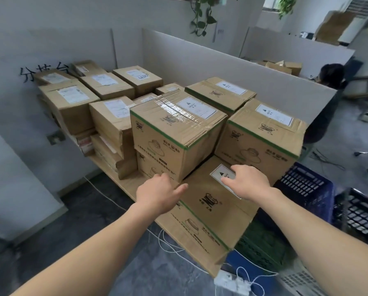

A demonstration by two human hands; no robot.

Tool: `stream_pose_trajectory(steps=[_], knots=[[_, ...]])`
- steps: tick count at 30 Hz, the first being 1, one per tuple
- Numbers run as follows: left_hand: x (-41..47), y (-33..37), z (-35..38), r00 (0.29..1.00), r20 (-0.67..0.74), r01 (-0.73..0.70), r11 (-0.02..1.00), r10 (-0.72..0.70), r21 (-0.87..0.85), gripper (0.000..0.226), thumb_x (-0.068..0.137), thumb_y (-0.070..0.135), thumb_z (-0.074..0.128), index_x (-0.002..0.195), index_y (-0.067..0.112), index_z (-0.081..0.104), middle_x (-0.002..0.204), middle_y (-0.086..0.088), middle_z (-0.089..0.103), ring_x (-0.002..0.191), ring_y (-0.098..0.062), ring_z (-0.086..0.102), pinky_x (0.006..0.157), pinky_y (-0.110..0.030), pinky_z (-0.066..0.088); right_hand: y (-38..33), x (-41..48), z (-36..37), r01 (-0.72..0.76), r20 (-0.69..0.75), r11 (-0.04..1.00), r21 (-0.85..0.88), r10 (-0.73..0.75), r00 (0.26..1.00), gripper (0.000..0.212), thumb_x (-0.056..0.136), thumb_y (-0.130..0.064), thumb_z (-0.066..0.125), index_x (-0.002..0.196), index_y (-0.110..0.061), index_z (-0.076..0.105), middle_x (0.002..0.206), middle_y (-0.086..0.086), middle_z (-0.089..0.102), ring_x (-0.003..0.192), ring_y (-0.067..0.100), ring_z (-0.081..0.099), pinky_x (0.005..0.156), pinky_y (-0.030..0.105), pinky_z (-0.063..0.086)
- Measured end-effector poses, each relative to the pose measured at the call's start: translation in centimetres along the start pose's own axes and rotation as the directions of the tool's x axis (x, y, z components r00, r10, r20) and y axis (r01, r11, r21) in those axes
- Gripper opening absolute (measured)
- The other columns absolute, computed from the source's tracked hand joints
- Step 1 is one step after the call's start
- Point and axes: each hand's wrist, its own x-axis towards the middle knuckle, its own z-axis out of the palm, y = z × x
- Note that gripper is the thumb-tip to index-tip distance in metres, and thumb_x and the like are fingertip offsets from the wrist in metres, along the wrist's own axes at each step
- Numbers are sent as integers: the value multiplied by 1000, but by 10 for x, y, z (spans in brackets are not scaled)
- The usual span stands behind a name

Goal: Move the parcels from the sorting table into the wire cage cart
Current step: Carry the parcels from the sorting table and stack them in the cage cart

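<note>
Two arms of one person show, bare along all their visible length, with no sleeve edge in view. The left forearm (89, 248) leads to the left hand (157, 194), the right forearm (319, 229) to the right hand (249, 181). Wrists and fingers are bare skin.

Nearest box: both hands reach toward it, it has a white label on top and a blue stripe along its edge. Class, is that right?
Not quite: in the head view the nearest box has a green stripe, not blue, along its edge. The left hand and right hand reach toward it, white label on top.
</note>
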Motion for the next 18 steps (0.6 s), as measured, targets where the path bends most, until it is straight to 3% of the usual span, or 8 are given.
stream_pose_trajectory(steps=[3,7,15,18], knots=[[0,9,14,998,39,42,999,-41,-12,74,88,79,36,127,19,51,124,-5,58,109,-28,59,80,-39,48,19,11,15,1,35,1000,2,-1,999,47,86,-64,48,115,-30,61,109,-4,66,94,22,61,73,34,55],[-4,20,33,994,44,106,994,-104,-33,72,88,76,43,132,20,50,131,-4,54,109,-27,61,84,-41,54,40,27,30,33,73,999,17,-34,997,46,83,-67,45,105,-29,61,103,-4,64,91,23,61,65,32,49],[-4,50,58,982,26,187,979,-185,-87,73,87,68,54,140,19,44,140,1,44,109,-25,61,84,-43,56,74,58,49,139,93,990,21,-140,986,47,89,-59,51,113,-21,61,109,3,66,89,26,58,65,32,42],[-4,56,65,978,9,209,973,-209,-97,73,87,64,58,141,19,41,143,1,41,109,-24,60,78,-38,55,81,65,53,193,71,981,-24,-191,979,50,90,-61,50,117,-20,61,113,5,65,91,27,57,68,32,42]])
